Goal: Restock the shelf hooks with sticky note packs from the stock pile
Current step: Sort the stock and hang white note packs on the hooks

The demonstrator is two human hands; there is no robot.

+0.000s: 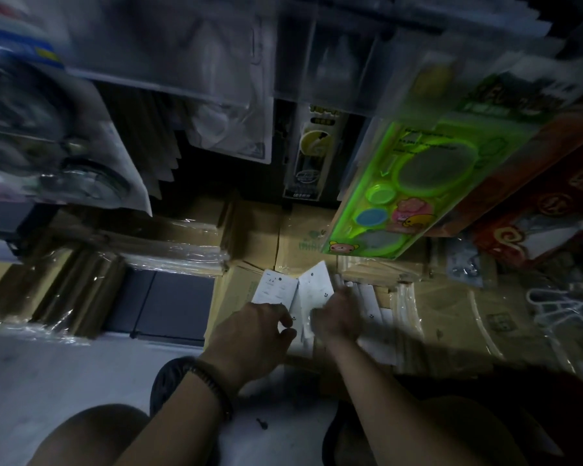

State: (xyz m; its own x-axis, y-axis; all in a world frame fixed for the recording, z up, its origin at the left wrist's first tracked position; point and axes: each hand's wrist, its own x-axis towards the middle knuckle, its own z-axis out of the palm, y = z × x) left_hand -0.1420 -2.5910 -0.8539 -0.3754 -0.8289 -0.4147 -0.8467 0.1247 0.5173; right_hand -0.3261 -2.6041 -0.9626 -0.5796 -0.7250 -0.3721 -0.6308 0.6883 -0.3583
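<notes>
My left hand (253, 327), fingers (285, 320) pinching a white sticky note pack (274, 290), right hand (338, 314) blurred over the stock pile (374, 307), its grip unclear, cardboard boxes (256, 230) beneath

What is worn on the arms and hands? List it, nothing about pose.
No sleeves and no gloves show on either arm. The left hand has a dark beaded bracelet around its wrist. The right hand is motion-blurred; no ring, watch or band shows on it.
</notes>
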